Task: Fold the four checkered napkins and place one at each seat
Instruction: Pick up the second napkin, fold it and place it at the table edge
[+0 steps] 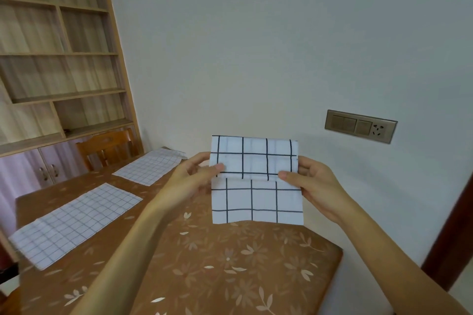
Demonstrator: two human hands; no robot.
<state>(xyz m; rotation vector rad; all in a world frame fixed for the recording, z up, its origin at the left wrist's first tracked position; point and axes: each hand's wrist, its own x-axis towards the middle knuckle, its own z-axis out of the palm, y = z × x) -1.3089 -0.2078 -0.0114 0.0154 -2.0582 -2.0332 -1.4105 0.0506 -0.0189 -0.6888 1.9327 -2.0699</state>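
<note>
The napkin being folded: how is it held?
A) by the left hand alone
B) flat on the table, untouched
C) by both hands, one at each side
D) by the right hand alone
C: the left hand and the right hand each pinch one side of the napkin at its fold.

The pale wall (256, 46) carries a metallic switch-and-socket panel (361, 126). A wooden shelving unit (58, 54) with lower cabinet doors (48, 166) stands at left. A wooden chair (110, 148) adjoins the table (230, 263), which has a brown floral covering. A dark door frame (453, 225) is at right.
</note>
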